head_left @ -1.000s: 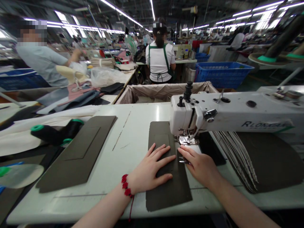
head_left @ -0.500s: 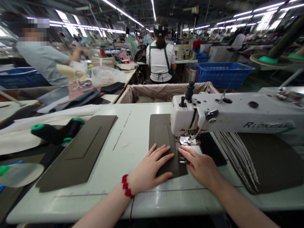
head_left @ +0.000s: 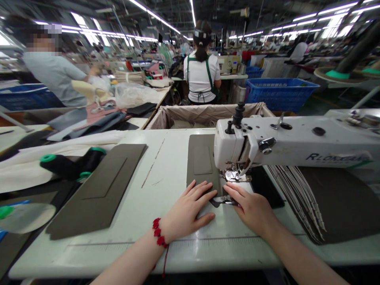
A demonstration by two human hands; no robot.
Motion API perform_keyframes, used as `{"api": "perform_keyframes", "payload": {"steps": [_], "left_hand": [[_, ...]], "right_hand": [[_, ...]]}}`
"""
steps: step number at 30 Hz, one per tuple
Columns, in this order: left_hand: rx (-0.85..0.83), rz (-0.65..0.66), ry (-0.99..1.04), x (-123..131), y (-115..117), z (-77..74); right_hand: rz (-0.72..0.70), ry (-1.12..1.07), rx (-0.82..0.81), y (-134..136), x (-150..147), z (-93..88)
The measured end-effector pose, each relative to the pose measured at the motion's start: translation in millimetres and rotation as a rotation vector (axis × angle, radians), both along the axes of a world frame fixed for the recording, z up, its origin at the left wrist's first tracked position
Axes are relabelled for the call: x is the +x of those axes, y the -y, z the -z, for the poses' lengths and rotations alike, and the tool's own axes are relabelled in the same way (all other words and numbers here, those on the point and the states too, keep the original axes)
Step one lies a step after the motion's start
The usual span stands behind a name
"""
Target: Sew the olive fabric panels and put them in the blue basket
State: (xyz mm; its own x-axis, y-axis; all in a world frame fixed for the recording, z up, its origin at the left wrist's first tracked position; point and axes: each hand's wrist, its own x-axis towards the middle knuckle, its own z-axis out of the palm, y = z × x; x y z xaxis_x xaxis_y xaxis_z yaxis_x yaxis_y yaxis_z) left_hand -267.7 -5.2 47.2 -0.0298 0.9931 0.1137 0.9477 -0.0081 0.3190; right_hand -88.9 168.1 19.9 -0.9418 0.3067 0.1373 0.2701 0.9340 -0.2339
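Note:
A long dark grey fabric panel (head_left: 202, 160) with a smaller patch on it lies under the presser foot (head_left: 236, 176) of a white sewing machine (head_left: 293, 146). My left hand (head_left: 185, 211) rests flat, fingers spread, with its fingertips on the panel's near end. My right hand (head_left: 252, 208) lies just right of it, in front of the foot. Its fingers are curled on a small metal tool (head_left: 224, 200) whose tip touches the panel's corner.
A stack of matching grey panels (head_left: 97, 188) lies to the left beside black thread cones (head_left: 69, 164). More dark pieces and white strips (head_left: 297, 194) sit right of the needle. A lined bin (head_left: 204, 114) stands behind the table. A person in a grey shirt (head_left: 50, 71) and one in a green apron (head_left: 202, 71) work nearby.
The grey panel has fed away from me under the presser foot, so its near end now lies at my fingertips. Both hands stayed almost in place.

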Motion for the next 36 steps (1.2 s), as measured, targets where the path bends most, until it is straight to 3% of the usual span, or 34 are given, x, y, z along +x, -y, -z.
{"api": "perform_keyframes", "payload": {"steps": [36], "left_hand": [[-0.038,-0.074,-0.078,-1.0,-5.6,4.4]], "right_hand": [[-0.012,-0.009,-0.002,-0.7,-0.5,1.7]]}}
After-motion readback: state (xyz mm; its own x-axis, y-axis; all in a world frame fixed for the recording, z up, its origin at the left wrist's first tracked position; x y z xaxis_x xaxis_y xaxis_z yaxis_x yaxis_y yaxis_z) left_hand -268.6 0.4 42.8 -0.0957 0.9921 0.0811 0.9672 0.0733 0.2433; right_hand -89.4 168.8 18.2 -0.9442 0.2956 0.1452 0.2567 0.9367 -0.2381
